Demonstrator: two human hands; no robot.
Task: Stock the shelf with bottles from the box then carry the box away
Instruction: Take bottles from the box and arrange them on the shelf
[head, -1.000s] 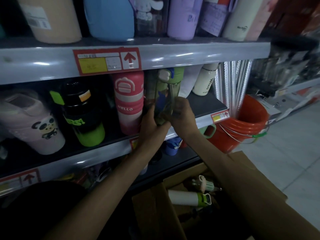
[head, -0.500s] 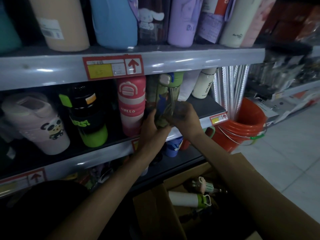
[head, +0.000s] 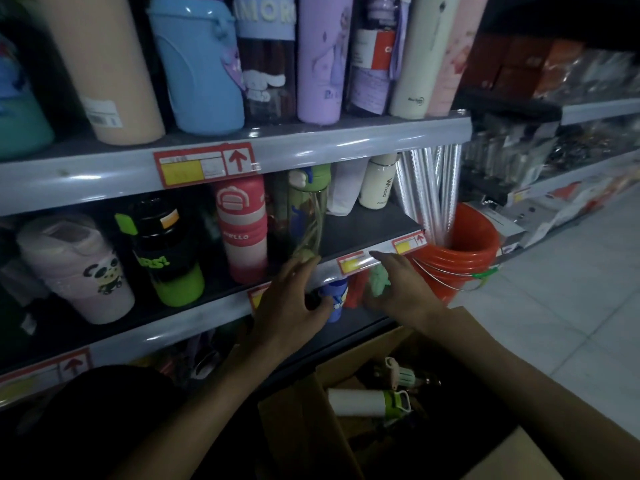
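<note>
A clear bottle with a green lid (head: 308, 213) stands upright on the middle shelf (head: 367, 261), right of a red and white bottle (head: 242, 230). My left hand (head: 291, 303) hovers just below the clear bottle with fingers spread, holding nothing. My right hand (head: 398, 289) is in front of the shelf edge, fingers straight and empty. Below my arms is an open cardboard box (head: 304, 424). A white bottle with a green cap (head: 367, 401) lies in it, along with another clear bottle (head: 405, 375).
The upper shelf (head: 311, 147) carries tall bottles in beige, blue, purple and cream. A black and green bottle (head: 166, 258) and a pink panda bottle (head: 76, 268) stand left. An orange bucket (head: 457, 258) with foil rolls sits on the tiled floor at right.
Both hands have let go of the clear green-lidded bottle, which now stands on the middle shelf. The hands have drawn back and down from it, fingers spread.
</note>
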